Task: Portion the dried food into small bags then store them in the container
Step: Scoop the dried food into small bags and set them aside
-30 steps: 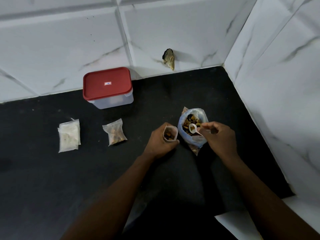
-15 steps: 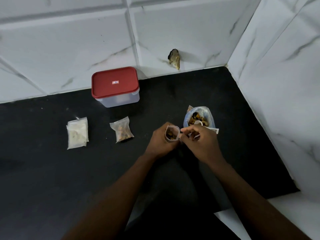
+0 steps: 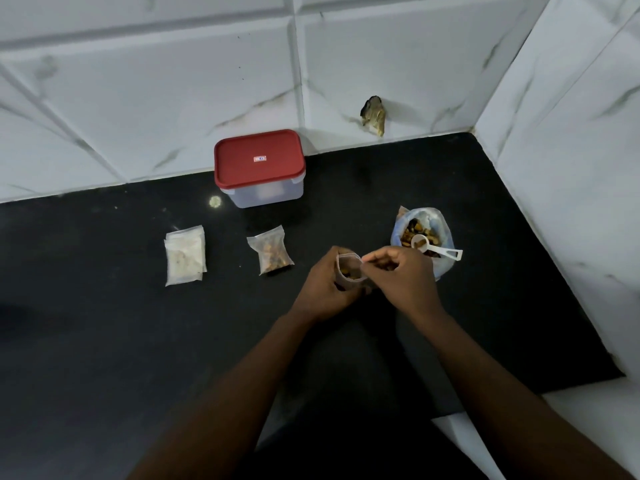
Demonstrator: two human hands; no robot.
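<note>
One counter [image 3: 104, 341], black, carried all items and met a white tiled wall [image 3: 138, 98] at the top and right of the frame. One container [image 3: 259, 168], clear with a red lid fitted, stood at upper centre against the wall, its long axis running left to right. One stack of flat bags [image 3: 184, 254], pale, lay left of centre; the number in the stack could not be told. One filled bag [image 3: 272, 251] lay flat just right of that stack and apart from it, its long axis running from upper left to lower right, with the dried contents gathered toward the lower end. One large bag [image 3: 422, 237] stood right of centre with its mouth open upward, showing dried food [image 3: 408, 233]. One white scoop [image 3: 434, 249] rested across that mouth, bowl up on the food, the handle pointing to the right edge of the frame and slightly down. One small bag [image 3: 348, 271] was held upright at centre, between the filled bag and the large bag, mouth open upward, with a little dried food visible inside. The left hand [image 3: 329, 289] gripped this bag from the left, its fingers [image 3: 334, 261] curled around the body. The right hand [image 3: 401, 275] met it from the right, its fingers [image 3: 381, 261] curled and pinching the rim at the right side of the mouth. One brown object [image 3: 374, 114] sat against the wall at upper right of centre; its nature could not be told.
</note>
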